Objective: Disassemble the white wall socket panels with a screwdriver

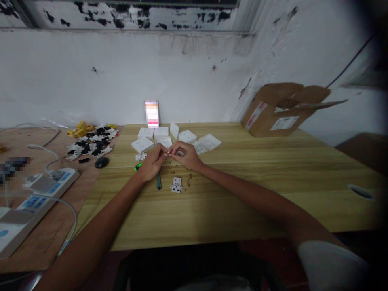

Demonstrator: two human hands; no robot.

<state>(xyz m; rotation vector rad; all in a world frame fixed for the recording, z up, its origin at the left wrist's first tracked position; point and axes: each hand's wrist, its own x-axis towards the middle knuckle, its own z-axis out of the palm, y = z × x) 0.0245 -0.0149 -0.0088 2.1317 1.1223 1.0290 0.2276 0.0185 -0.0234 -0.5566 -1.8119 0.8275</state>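
My left hand [153, 161] and my right hand [187, 155] meet over the middle of the table, fingertips pinched together. Between them is a tiny brass-coloured metal part [168, 153], mostly hidden by the fingers. Under my left hand lies a screwdriver-like tool with a dark shaft or handle [159, 181], and a green item [138, 166] shows beside the wrist. Nearer to me sits a white socket insert [176, 184] with dark slots. Loose brass pieces [190, 178] are scattered to its right. Another white insert [141, 157] lies left of my left hand.
Several white socket plates [187, 136] lie behind my hands. A lit phone [152, 114] leans on the wall. At left are a pile of black and white parts [92, 142], a mouse [101, 162] and a power strip [45, 194]. An open cardboard box [273, 113] stands back right.
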